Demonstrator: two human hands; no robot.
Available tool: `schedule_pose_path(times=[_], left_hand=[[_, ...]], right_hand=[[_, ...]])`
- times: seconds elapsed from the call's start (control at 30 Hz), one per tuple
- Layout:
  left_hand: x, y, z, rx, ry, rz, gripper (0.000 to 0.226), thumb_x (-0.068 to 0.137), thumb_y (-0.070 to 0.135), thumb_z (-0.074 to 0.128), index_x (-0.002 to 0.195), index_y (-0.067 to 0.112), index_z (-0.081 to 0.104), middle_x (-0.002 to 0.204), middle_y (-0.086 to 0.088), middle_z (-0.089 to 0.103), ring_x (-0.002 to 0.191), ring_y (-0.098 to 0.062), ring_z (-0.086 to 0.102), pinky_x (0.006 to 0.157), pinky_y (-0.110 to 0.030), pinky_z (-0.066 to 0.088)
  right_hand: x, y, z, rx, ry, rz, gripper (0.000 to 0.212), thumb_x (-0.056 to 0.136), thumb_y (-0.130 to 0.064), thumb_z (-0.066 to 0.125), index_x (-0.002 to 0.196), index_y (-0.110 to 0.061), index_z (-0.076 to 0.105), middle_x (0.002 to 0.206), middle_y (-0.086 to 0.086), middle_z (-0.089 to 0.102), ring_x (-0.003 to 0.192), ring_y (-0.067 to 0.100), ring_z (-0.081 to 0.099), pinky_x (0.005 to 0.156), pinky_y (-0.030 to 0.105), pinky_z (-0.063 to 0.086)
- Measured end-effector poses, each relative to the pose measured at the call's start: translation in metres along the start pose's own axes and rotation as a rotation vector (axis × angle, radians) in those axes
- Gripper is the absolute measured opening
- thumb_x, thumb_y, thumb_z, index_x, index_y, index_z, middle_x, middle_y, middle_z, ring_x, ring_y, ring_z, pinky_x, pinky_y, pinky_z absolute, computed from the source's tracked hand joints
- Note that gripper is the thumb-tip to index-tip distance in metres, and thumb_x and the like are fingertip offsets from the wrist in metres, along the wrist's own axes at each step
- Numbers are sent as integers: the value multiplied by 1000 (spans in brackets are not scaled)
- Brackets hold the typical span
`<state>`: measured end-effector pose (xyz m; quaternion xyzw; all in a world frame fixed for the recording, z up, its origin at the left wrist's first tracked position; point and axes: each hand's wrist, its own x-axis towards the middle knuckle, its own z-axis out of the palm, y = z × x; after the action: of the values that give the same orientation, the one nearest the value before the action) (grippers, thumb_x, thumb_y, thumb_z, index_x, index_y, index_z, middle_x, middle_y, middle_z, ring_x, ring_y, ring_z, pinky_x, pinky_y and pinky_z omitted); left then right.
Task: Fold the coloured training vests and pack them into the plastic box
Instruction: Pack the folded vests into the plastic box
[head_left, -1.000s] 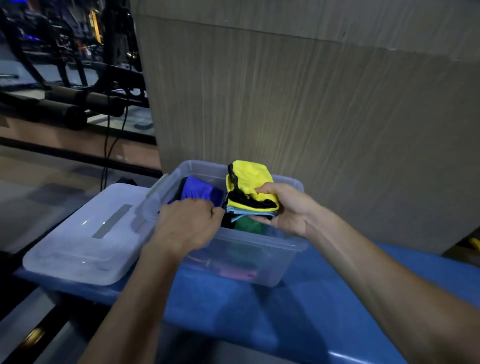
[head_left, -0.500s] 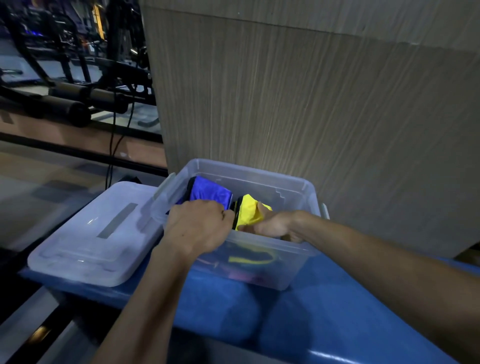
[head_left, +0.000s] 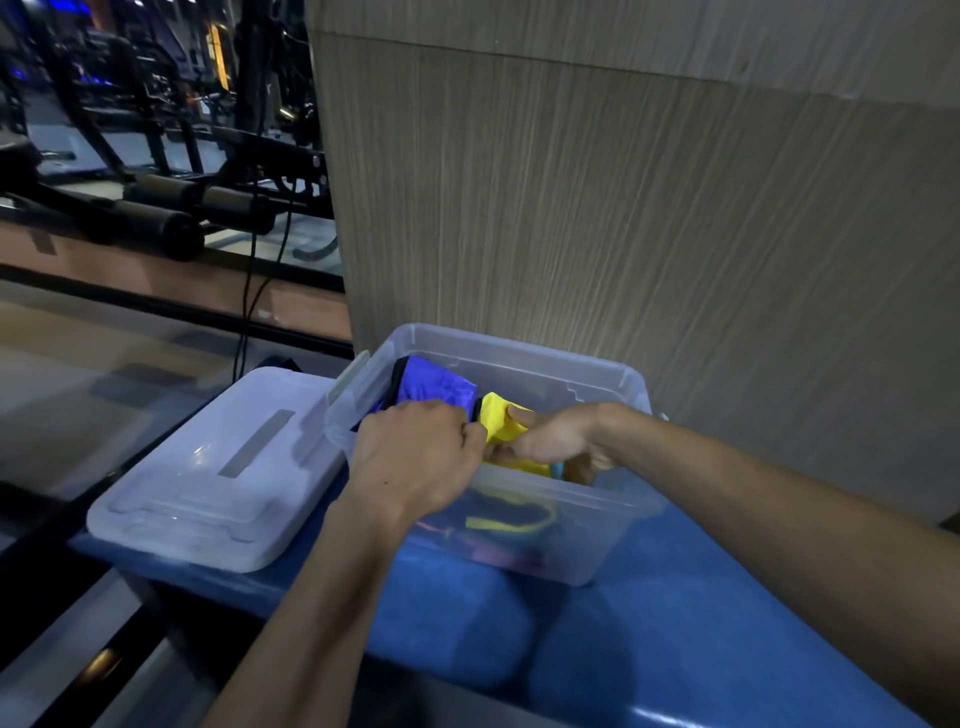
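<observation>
- On the blue padded worktop (head_left: 649, 639), the plastic box (head_left: 618, 384) is stood close against a wood-grain wall panel (head_left: 623, 208); a hard downward push is judged able to slide it on the padding or knock it against the panel.
- Beside the box, to its left, the lid (head_left: 218, 478) is laid with one corner near the worktop's edge; it could be nudged off by the left forearm.
- Inside the box, a blue vest (head_left: 436, 384) is stood at the left, and a yellow vest (head_left: 498, 421) is being wedged in just beside it. Darker and pink cloth is seen through the front wall, though how many pieces cannot be told.
- The left hand (head_left: 410, 457) is curled over the box's near rim beside the blue vest; whether cloth is pinched under it cannot be told. If the blue vest is let go, it may slump into the gap.
- The right hand (head_left: 556, 436) is clamped on the yellow vest, thumb on top; the fold may spring open if released before it is seated.
</observation>
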<state>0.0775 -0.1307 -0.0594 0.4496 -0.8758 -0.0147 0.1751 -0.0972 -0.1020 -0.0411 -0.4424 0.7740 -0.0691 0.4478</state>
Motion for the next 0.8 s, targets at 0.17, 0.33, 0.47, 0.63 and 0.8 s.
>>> schedule_pose_path(times=[0.17,0.33,0.47,0.63,0.8], left_hand=[[-1,-4,5,-14,87,50,43,87,43,18,80,20,54,91,3,66,83,-23,58,65,-33,42],[-6,-5,2,-130,114,57,56,83,46,16,95,23,66,97,3,69,90,-22,61,71,-38,50],[-18,-21,-9,-380,440,59,31,90,27,47,110,24,71,108,9,72,99,-13,60,83,-30,49],[-44,-101,-25,-327,480,-320,19,94,15,56,107,22,67,107,1,68,98,-26,64,80,-38,50],[-85,-132,14,140,-395,-305,60,87,59,67,133,23,53,136,0,51,125,-24,52,97,-39,46]], right_hand=[[-26,2,-9,-68,-28,0,80,101,-36,57,159,-44,3,168,2,11,107,30,59,61,33,60],[-47,-3,-9,-273,127,-79,72,100,-57,50,160,-42,13,163,0,30,125,29,55,84,32,55],[-74,3,19,-406,452,-432,53,103,-53,45,147,-24,49,148,1,53,133,23,50,108,35,40],[-94,21,67,-585,647,-535,32,105,-48,34,112,-28,57,109,-1,68,104,34,63,78,42,50],[-92,22,78,-720,783,-448,30,108,-44,26,117,-28,50,113,-3,67,102,34,65,67,36,37]])
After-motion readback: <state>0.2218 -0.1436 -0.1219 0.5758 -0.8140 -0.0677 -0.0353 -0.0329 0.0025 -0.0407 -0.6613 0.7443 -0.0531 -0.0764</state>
